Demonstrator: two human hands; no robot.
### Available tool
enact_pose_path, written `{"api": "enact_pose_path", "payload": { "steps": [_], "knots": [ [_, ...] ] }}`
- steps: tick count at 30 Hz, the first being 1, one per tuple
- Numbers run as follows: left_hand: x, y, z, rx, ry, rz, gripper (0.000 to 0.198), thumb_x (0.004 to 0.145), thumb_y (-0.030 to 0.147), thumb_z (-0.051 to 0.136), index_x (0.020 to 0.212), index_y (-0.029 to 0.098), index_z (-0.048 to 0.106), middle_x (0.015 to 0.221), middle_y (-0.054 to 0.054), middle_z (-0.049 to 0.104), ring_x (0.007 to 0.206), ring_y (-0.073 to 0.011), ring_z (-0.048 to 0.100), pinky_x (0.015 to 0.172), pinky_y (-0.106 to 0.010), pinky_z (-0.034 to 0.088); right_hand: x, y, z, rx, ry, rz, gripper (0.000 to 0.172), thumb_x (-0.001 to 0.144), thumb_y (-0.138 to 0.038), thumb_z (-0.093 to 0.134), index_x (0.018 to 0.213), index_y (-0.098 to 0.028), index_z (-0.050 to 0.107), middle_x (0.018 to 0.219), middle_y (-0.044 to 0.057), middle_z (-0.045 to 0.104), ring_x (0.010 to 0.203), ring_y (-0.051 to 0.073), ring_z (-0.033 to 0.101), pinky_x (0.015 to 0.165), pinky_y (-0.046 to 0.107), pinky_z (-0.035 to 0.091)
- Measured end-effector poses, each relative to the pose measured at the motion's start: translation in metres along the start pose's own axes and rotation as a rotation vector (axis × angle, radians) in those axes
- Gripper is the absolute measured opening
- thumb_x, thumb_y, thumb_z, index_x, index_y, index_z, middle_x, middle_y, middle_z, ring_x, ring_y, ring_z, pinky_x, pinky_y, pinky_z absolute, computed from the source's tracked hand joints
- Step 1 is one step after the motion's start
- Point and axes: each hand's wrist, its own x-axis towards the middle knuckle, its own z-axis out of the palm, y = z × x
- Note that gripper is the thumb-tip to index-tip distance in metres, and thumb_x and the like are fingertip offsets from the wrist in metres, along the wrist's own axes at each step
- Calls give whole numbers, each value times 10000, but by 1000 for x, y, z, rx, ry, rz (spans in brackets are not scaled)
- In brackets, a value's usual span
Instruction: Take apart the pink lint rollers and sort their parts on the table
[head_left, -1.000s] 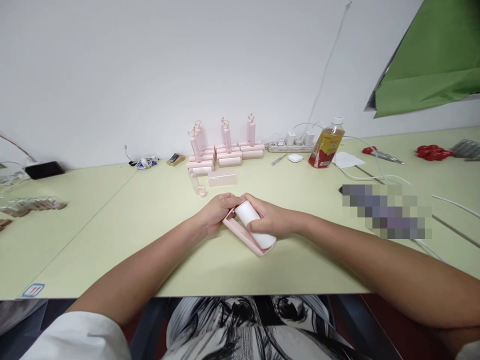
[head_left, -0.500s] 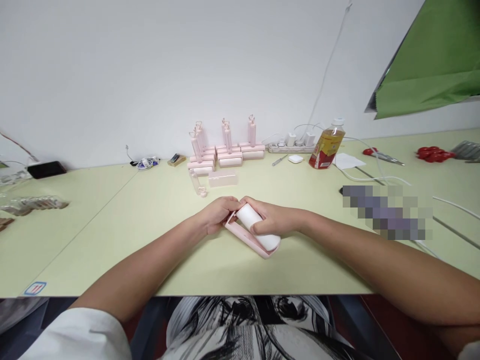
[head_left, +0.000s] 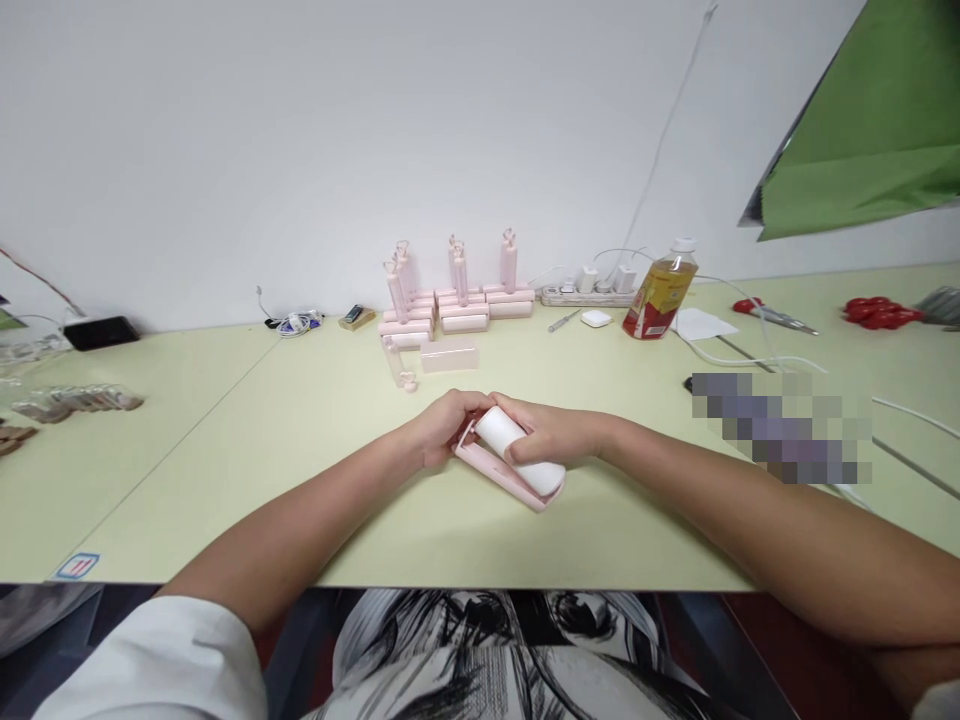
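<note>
My right hand is closed round a white lint roller roll, its thumb lying across the roll's upper side. The roll sits at a slant, partly inside a pink lint roller case just above the table. My left hand grips the case's left end; its fingertips are partly hidden there. Both hands meet at the far end of the roll. Beyond them lie a clear pink handle and a translucent pink cover.
Several pink lint rollers with upright handles stand by the wall. A power strip, a screwdriver and a drink bottle are at the back right. Red-handled pliers and white cables lie farther right.
The whole scene has shifted slightly to the right in view. Both hands keep their hold on the roll and case, with almost no change in pose.
</note>
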Motion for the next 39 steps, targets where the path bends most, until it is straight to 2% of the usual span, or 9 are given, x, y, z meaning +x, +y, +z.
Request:
{"api": "enact_pose_path", "payload": {
  "steps": [4,9,12,16,19,21,25,29,39],
  "knots": [
    [-1,-1,-1,-6,-22,-23,138,625,242,629,606,142,536,509,15,480,468,-101,445,451,-232,336,-1,1,-2,-23,-40,0,461,637,-193,607,1068,-197,445,964,18,535,912,219,539,774,355,490],
    [7,-7,-3,-11,-44,-73,164,639,321,542,598,166,507,502,3,478,436,-119,428,423,-253,321,1,1,-5,-26,-112,-48,562,638,-179,618,1165,-196,422,1041,36,554,975,238,553,821,380,493],
    [12,-8,-6,-2,-59,-43,167,646,330,526,610,168,502,519,-1,482,444,-122,432,423,-253,305,3,2,-4,-34,-95,-10,540,627,-185,642,1130,-198,448,1019,36,569,945,244,565,791,375,496],
    [10,-3,-17,-9,-100,88,154,644,269,591,665,176,471,552,33,464,489,-94,433,472,-222,325,2,10,-4,24,54,60,458,649,-194,605,1079,-224,450,935,10,571,810,205,562,648,309,483],
    [3,-2,-25,102,-191,224,298,600,145,685,793,190,462,658,54,528,586,-82,493,571,-204,389,-1,17,-6,67,124,66,469,647,-194,576,1095,-235,444,859,-17,534,728,172,533,567,262,444],
    [-2,-5,-27,202,-213,302,346,627,130,701,864,199,459,741,50,557,643,-88,533,619,-220,427,-2,19,-8,94,137,69,474,643,-193,572,1098,-231,444,844,-21,524,714,165,528,545,249,434],
    [-6,-13,-24,449,-74,439,241,748,191,614,972,206,526,798,34,569,640,-97,545,575,-228,427,-4,18,-10,122,109,79,490,634,-184,574,1104,-223,442,879,-12,536,738,169,541,557,251,444],
    [-8,-14,-21,724,6,606,276,733,125,542,982,179,650,742,25,598,643,-101,514,570,-220,382,-5,15,-12,78,73,108,480,628,-176,574,1091,-218,454,915,2,533,797,185,543,607,270,459],
    [-9,-9,-21,790,-32,633,235,706,111,473,829,148,670,692,23,603,624,-98,506,562,-214,367,-6,14,-15,-28,11,102,488,641,-173,571,1112,-203,450,950,13,521,861,197,532,664,286,465]
  ]
}}
